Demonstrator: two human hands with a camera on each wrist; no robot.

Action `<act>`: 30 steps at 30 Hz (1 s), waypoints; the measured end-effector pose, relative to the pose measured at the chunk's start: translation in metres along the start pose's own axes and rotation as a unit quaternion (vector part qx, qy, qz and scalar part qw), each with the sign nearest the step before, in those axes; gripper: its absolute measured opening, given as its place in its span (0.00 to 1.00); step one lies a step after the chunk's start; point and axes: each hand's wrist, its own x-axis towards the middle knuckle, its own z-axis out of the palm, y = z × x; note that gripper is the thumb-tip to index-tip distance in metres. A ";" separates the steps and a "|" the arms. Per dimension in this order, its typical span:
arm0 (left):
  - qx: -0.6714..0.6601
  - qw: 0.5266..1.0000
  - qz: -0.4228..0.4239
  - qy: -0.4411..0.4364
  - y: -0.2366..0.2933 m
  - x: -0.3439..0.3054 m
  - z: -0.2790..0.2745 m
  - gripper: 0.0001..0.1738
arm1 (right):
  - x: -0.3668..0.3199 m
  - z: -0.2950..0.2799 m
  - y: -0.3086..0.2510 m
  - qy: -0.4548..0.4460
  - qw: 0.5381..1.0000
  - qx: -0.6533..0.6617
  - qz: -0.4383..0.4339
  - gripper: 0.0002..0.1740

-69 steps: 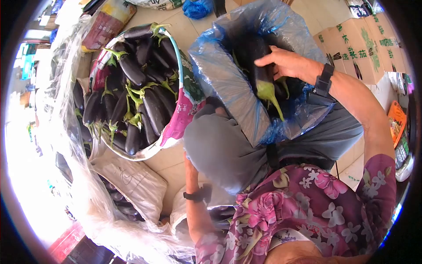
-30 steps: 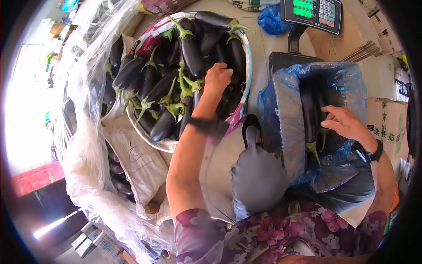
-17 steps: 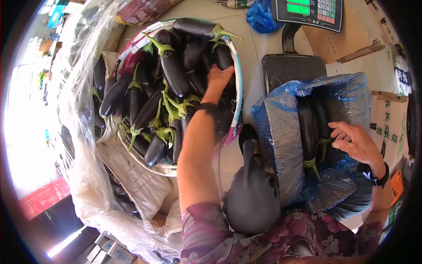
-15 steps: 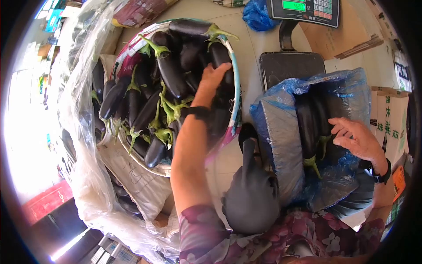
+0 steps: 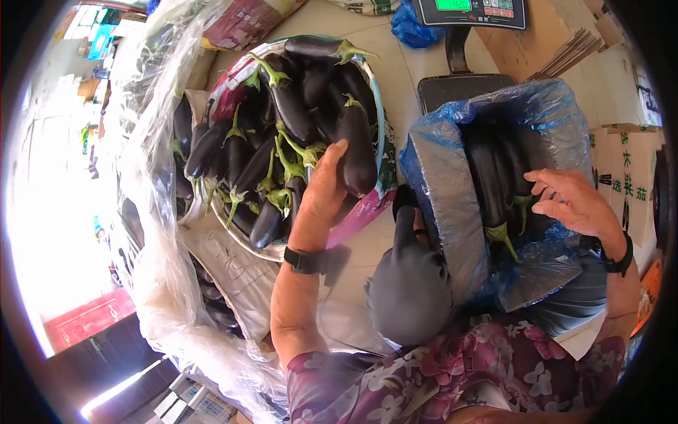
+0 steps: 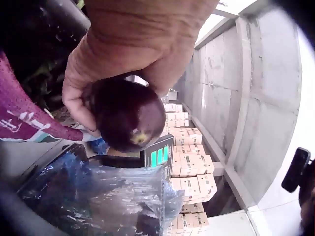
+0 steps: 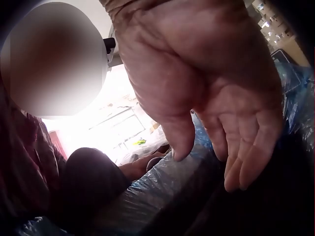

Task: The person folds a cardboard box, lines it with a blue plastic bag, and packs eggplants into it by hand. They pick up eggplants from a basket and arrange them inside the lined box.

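Observation:
My left hand (image 5: 326, 185) grips a dark purple eggplant (image 5: 356, 148) and holds it just above the round basket (image 5: 380, 134) heaped with eggplants. In the left wrist view the fingers (image 6: 78, 105) curl round the eggplant's blunt end (image 6: 129, 118). My right hand (image 5: 571, 201) hovers with relaxed fingers over the box lined with blue plastic (image 5: 452, 184), where several eggplants (image 5: 487, 177) lie lengthwise. The right wrist view shows the palm (image 7: 216, 93) empty above the blue plastic (image 7: 162, 189).
A digital scale (image 5: 472, 13) with its black platform (image 5: 455, 86) stands behind the box. Printed cardboard boxes (image 5: 628, 180) stack at the right. Clear plastic sheeting (image 5: 152, 233) with more eggplants lies at the left. A grey-clad knee (image 5: 409, 290) sits between basket and box.
My left hand reached into the basket, closed on an eggplant and has drawn it back toward me. My right hand has stayed over the lined box.

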 end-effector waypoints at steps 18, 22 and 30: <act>0.320 0.915 0.211 0.122 0.045 -0.087 -0.055 0.35 | 0.009 0.000 -0.001 -0.020 0.997 -0.056 0.044 0.29; 0.352 0.883 0.223 0.217 0.028 -0.076 -0.080 0.31 | 0.014 0.003 -0.001 -0.028 0.997 -0.066 0.035 0.29; 0.281 0.924 0.186 0.183 0.027 -0.090 -0.054 0.33 | 0.020 0.011 -0.004 -0.031 0.997 -0.054 0.054 0.30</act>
